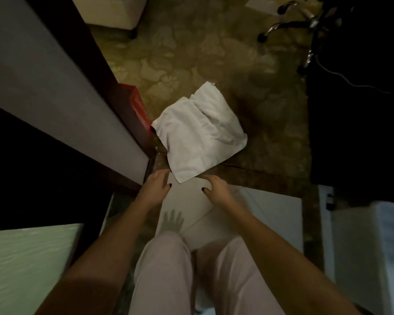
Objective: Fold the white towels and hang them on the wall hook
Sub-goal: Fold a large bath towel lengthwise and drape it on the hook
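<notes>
A white towel [198, 133] lies crumpled and partly folded on the floor, across the line where patterned carpet meets pale tile. My left hand [156, 186] hovers just below its near left corner, fingers relaxed and holding nothing. My right hand [215, 186] reaches toward the near edge of the towel with loosely curled fingers, also holding nothing. Both hands stay a little short of the cloth. No wall hook is in view.
A dark-framed door or wall panel [55, 87] runs along the left, with a red box [138, 105] at its foot beside the towel. A chair base with castors [305, 26] stands at the far right. My legs in light trousers [191, 273] fill the bottom.
</notes>
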Tool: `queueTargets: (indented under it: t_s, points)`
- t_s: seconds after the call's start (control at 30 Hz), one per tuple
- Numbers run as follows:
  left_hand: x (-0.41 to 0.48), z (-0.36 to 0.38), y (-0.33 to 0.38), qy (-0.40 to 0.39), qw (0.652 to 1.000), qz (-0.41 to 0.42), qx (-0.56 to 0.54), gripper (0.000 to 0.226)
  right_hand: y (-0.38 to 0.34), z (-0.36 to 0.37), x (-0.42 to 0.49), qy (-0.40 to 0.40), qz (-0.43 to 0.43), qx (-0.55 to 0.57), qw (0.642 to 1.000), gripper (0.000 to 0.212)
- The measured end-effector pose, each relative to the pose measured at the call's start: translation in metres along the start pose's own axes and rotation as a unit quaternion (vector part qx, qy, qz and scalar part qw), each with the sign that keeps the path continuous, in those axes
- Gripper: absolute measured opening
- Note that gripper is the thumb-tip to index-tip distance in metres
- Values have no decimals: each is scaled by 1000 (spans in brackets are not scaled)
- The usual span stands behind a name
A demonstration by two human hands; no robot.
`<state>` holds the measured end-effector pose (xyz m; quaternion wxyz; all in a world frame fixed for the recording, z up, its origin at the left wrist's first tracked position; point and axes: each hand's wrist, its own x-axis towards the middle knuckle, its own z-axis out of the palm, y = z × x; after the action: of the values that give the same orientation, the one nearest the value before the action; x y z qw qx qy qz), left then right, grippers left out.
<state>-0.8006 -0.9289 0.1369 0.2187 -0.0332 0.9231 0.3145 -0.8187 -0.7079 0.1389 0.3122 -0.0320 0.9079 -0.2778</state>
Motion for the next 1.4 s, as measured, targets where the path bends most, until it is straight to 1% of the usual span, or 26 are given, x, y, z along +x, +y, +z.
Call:
queueTargets:
  t_s: [0.17,0.23,0.33,0.43,0.5,0.6,0.63,0.7,0.77,0.8,0.83,0.9,0.97,1.03,1.13,1.23,1.33,1.4]
  points:
    - [109,75,-100,21,999,29,26,34,54,97,140,-4,-21,-49,999,48]
    - [145,104,-138,30,998,40,38,33,73,135,189,-1,-33,-65,997,48]
    - [187,145,-185,38,998,43,39,39,94,185,246,7,-52,-82,995,47]
    - [222,180,-220,38,998,46,28,40,112,232,287,36,-62,-116,991,45]
    - [243,198,-238,38,998,52,28,41,121,257,306,75,-71,-161,982,41]
    - [263,216,-253,41,996,74,28,42,128,270,317,122,-86,-228,962,41]
    - [266,220,-255,43,995,80,33,43,126,269,319,132,-100,-249,954,37]
    - [266,224,-255,64,995,69,22,45,124,263,324,160,-133,-279,937,28]
    - [263,220,-247,73,996,54,-2,44,118,250,327,118,-149,-246,951,19]
    - [260,216,-242,74,996,58,4,45,119,242,326,92,-153,-233,956,19]
    - [258,211,-236,77,994,70,33,47,120,233,325,83,-163,-213,960,19]
    - [253,197,-217,92,983,111,112,50,119,208,311,107,-173,-173,964,14]
    - [253,180,-190,119,970,149,152,45,113,175,292,125,-197,-146,961,10]
    - [253,162,-157,140,965,161,156,38,107,140,269,148,-198,-96,964,6]
    - [244,128,-102,155,955,190,166,32,90,79,227,211,-161,-4,964,5]
    - [228,87,-45,153,946,206,196,33,62,19,178,226,-176,19,958,10]
    - [201,42,17,145,955,219,137,29,35,-43,123,248,-179,46,951,15]
    - [172,10,58,116,964,221,87,21,19,-81,85,275,-163,83,944,15]
